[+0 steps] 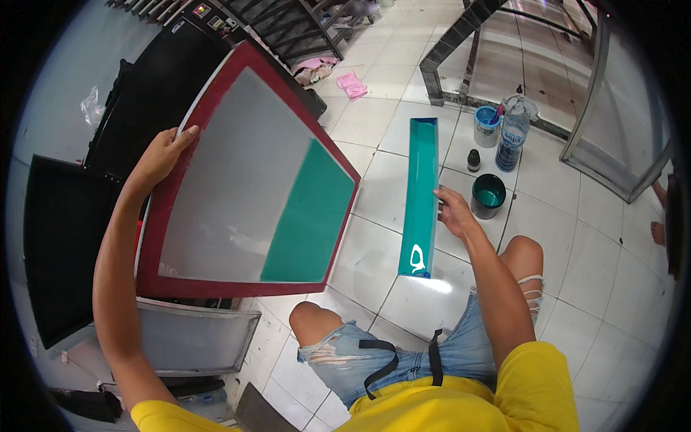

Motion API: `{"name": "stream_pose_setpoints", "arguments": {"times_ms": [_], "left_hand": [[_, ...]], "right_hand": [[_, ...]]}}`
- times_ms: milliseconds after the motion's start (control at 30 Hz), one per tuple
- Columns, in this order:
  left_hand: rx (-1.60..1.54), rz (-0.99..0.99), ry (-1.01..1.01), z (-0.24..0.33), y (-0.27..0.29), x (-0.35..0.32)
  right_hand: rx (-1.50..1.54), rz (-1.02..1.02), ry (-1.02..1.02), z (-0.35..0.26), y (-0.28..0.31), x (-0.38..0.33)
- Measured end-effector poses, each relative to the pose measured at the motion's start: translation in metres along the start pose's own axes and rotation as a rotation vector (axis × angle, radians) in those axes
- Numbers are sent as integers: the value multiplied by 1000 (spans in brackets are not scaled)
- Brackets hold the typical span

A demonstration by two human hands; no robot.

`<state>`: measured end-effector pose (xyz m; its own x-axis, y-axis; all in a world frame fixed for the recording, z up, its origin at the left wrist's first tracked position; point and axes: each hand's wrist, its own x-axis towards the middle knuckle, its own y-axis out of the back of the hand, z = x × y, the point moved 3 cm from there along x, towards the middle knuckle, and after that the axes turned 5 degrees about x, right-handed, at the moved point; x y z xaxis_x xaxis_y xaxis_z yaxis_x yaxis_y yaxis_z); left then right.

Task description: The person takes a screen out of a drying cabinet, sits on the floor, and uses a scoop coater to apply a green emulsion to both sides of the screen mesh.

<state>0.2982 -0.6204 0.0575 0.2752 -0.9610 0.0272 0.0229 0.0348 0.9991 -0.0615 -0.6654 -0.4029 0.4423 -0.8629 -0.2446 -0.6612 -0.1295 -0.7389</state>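
My left hand [163, 157] grips the left edge of a screen-printing frame [160, 237], thumb over its dark red border. The frame is tilted up at my left. Its pale mesh [223, 173] carries a band of green emulsion [308, 227] along the right side. In my right hand [453, 212] is a long, narrow scoop coater [419, 198] with green emulsion in it, held by its right side. The coater hangs apart from the mesh, between the frame and a black cup [488, 196] with green liquid inside. My right fingers are partly hidden behind the coater.
Right of the coater stand a small black bottle [473, 160], a clear plastic bottle [512, 137] and a tub [487, 127]. More framed screens lean at right [626, 108] and lower left [194, 337]. A black cabinet [162, 93] is behind my frame. Pink cloth [352, 85] lies on the tiles.
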Motion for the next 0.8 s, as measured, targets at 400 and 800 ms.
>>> {"name": "stream_pose_setpoints", "arguments": {"times_ms": [400,800], "left_hand": [[-285,-69,260,-30,-39,-8],[-307,-58,304,-23,-55,-6]], "right_hand": [[41,-62,-198,94,10,50],[-51,5,-335,143,44,58]]}}
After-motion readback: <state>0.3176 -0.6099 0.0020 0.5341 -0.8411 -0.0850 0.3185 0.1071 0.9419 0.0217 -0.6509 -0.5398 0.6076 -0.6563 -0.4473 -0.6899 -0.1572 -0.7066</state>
